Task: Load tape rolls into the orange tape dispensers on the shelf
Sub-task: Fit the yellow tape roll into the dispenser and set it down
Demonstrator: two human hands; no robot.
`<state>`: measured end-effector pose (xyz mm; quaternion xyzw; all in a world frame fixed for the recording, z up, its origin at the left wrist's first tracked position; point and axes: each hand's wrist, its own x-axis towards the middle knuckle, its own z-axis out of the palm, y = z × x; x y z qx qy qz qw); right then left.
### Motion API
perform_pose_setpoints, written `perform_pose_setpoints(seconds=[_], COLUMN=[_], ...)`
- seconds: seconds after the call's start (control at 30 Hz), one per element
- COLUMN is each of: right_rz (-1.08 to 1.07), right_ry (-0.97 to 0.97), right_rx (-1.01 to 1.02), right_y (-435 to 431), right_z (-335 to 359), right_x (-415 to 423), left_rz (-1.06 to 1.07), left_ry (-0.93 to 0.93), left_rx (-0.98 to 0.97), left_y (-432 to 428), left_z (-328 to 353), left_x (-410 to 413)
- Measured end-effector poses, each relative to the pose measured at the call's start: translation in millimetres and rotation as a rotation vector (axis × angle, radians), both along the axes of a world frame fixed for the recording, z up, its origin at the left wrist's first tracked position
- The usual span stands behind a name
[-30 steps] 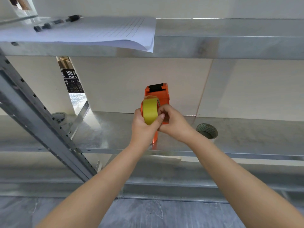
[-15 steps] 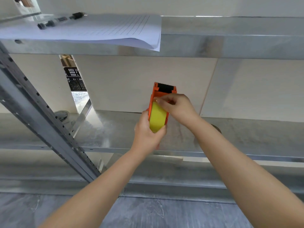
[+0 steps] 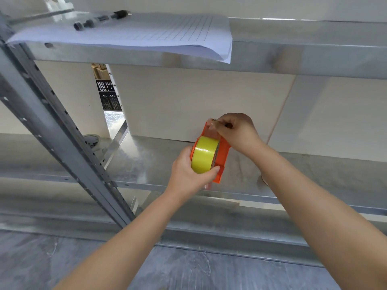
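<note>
An orange tape dispenser [image 3: 223, 154] is held tilted above the middle metal shelf [image 3: 146, 162]. A yellow tape roll [image 3: 203, 154] sits inside its frame. My left hand [image 3: 189, 174] is wrapped around the lower part of the dispenser and the roll. My right hand [image 3: 237, 130] pinches a clear strip of tape [image 3: 212, 130] pulled up to the dispenser's top end, which it covers. The dispenser's cutting blade is hidden by my fingers.
Lined paper sheets [image 3: 146, 32] and a black pen [image 3: 101, 18] lie on the upper shelf. A slotted metal upright [image 3: 62, 143] slants across the left. Part of another tape roll [image 3: 262, 182] shows behind my right forearm. A round object [image 3: 91, 140] lies at the shelf's far left.
The dispenser with the roll has moved right and slightly down. My right hand moved from the roll to the top end, drawing a strip of tape up there.
</note>
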<state>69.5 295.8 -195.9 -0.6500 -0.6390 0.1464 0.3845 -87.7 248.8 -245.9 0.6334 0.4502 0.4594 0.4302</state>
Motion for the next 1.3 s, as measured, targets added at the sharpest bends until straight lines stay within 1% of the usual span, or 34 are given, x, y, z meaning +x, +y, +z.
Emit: perform_pose_setpoints(seconds=[0.1, 0.23, 0.3, 0.43, 0.5, 0.6, 0.73, 0.83, 0.93, 1.0, 1.13, 1.3], right_rz=[-0.003, 0.011, 0.007, -0.083, -0.103, -0.064, -0.052, -0.053, 0.008, 0.033, 0.075, 0.152], right_ry=[0.032, 0.255, 0.336, 0.472, 0.532, 0.579, 0.694, 0.866, 1.033, 1.108, 1.152, 1.121], right_rx=[-0.011, -0.061, -0.081, -0.100, -0.106, -0.157, -0.297, -0.480, -0.667, -0.743, -0.815, -0.891], right_y=[5.1, 8.7, 10.7, 17.4, 21.1, 23.3, 24.1, 22.6, 19.8, 18.3, 15.4, 11.4], right_z=[7.0, 12.5, 9.7, 5.1, 4.3, -2.5, -13.5, -21.9, -27.7, -29.6, -33.7, -46.5], right_x=[1.6, 6.3, 6.9, 13.1, 18.6, 21.7, 22.8, 20.3, 19.2, 21.8, 27.2, 25.4], left_rz=[0.032, 0.026, 0.024, 0.028, 0.034, 0.017, 0.033, 0.058, 0.063, 0.049, 0.021, 0.044], left_ry=[-0.001, 0.052, 0.057, 0.072, 0.028, -0.018, 0.047, 0.104, 0.141, 0.158, 0.172, 0.124], left_rx=[-0.003, -0.015, -0.015, -0.004, 0.014, 0.047, 0.090, 0.124, 0.154, 0.184, 0.211, 0.187], left_y=[-0.7, -3.0, -3.0, -5.9, -11.7, -19.1, -20.3, -19.6, -20.6, -22.3, -24.2, -24.9], left_z=[1.0, -0.5, -1.5, -3.5, -5.4, -6.6, -5.8, -6.4, -7.8, -9.1, -9.6, -6.1], left_x=[-5.0, -11.9, -14.4, -17.7, -18.1, -16.5, -17.6, -20.5, -24.0, -25.9, -28.7, -28.9])
